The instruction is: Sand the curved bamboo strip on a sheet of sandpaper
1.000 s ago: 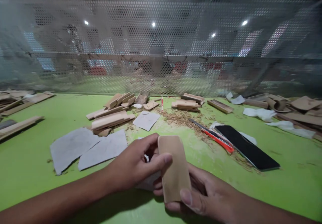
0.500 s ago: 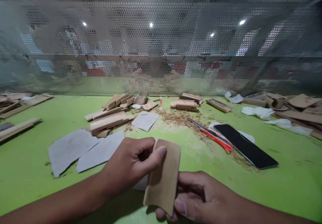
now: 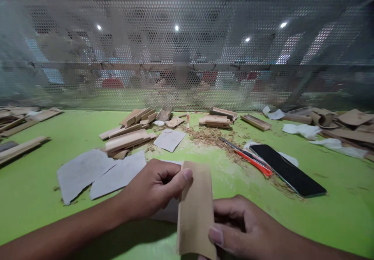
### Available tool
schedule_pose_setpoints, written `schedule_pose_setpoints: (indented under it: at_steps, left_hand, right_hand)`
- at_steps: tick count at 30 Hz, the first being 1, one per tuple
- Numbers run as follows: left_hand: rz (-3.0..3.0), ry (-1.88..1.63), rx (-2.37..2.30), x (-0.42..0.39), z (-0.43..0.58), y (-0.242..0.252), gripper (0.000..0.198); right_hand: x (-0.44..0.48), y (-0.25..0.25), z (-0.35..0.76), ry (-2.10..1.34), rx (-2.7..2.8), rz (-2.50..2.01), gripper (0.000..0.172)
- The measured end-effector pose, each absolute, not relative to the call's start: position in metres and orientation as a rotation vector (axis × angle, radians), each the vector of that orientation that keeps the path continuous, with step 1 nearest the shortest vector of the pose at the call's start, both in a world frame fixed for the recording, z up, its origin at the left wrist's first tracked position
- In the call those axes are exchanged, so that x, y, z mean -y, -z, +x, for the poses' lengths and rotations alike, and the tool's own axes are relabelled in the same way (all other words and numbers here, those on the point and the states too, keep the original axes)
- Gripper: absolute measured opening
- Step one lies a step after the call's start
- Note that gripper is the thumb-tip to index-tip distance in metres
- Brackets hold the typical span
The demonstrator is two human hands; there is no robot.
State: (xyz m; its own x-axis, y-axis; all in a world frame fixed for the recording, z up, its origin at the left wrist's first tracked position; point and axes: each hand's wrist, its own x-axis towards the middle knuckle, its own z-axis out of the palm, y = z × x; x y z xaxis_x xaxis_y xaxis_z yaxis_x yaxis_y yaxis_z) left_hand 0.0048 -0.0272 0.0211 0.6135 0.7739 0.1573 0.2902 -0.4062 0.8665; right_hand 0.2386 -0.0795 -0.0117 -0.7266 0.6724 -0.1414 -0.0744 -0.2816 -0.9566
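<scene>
A tan, slightly curved strip (image 3: 196,213) stands nearly upright at the bottom centre, its lower end at the picture's edge. My left hand (image 3: 160,188) grips its upper left edge, with the thumb on the near face and the other fingers behind. Lower down, my right hand (image 3: 242,227) holds the right edge, thumb at the front and fingers partly hidden behind the strip. A white sheet (image 3: 168,211) lies on the green table beneath my left hand, partly covered by it.
Stacked tan pieces (image 3: 128,139), torn white sheets (image 3: 82,172), a red-handled tool (image 3: 254,162), a black phone (image 3: 288,170) and brown shavings (image 3: 204,135) lie on the green table (image 3: 29,197). Perforated mesh (image 3: 131,49) rises behind. More pieces (image 3: 350,123) lie right.
The strip has turned more upright and its lower end has moved right and down. My right hand has shifted slightly right with it; my left hand keeps its grip at the top.
</scene>
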Motion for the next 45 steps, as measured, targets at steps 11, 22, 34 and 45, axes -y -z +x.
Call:
schedule_pose_setpoints:
  at_steps: [11,22,34,45]
  left_hand:
    - [1.991,-0.645,-0.836,0.025,0.001,-0.020,0.051]
    - [1.543,-0.684,-1.006,0.015,0.007,-0.011,0.050]
    - [1.671,-0.755,-0.918,0.019,0.011,-0.013,0.047]
    - [1.633,-0.761,-0.981,0.014,0.006,-0.015,0.044]
  right_hand:
    - [0.079,0.005,0.239,-1.991,1.543,-0.760,0.052]
    - [0.067,0.009,0.242,-1.880,1.426,-0.887,0.047]
    - [0.075,0.017,0.234,-2.065,1.361,-0.800,0.048]
    - [0.056,0.000,0.252,-1.381,1.421,-1.135,0.038]
